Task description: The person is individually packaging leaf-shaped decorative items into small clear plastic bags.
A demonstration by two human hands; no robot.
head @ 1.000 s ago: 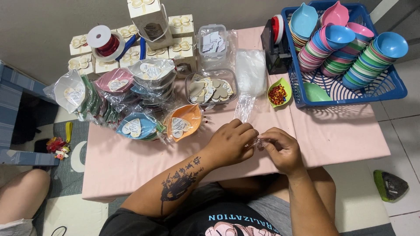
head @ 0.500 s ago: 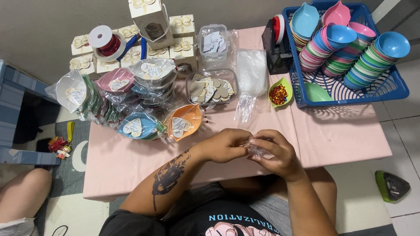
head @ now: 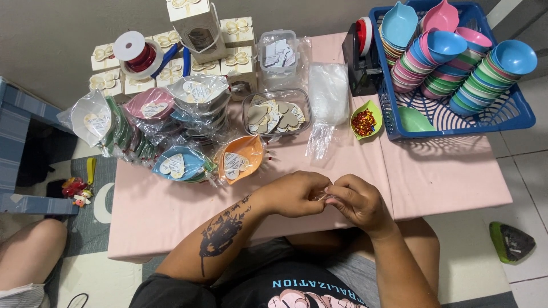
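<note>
- A small clear plastic wrapper (head: 323,195) is pinched between both hands just above the near edge of the pink table (head: 445,171); it is mostly hidden by fingers, so what is inside cannot be told.
- The left hand (head: 294,194) is closed, fingertips gripping the wrapper from the left; the right hand (head: 358,201) is curled shut on its other end, the two hands touching.
- Judging from the layout, the work looks well under way: a cluster of bowls already wrapped in clear bags (head: 165,122) with heart tags sits on the left of the table, one orange wrapped bowl (head: 240,157) nearest the hands and a blue one (head: 176,165) beside it.
- Much appears left: the blue basket (head: 514,117) on the right holds about four long stacks of unwrapped coloured bowls (head: 456,63), too many to count singly, plus one loose green bowl lying in it.
- One small green bowl of red and gold bits (head: 365,121) stands just beside the basket.
- Two clear boxes: one with heart-shaped tags (head: 275,114), one behind it with small cards (head: 277,52).
- One pile of empty clear bags (head: 327,94), with one loose bag (head: 318,140) in front.
- One spool of red ribbon (head: 136,54) rests on about ten cream gift boxes (head: 237,34), one of them tall.
- One black tape dispenser (head: 359,57) stands against the basket.
</note>
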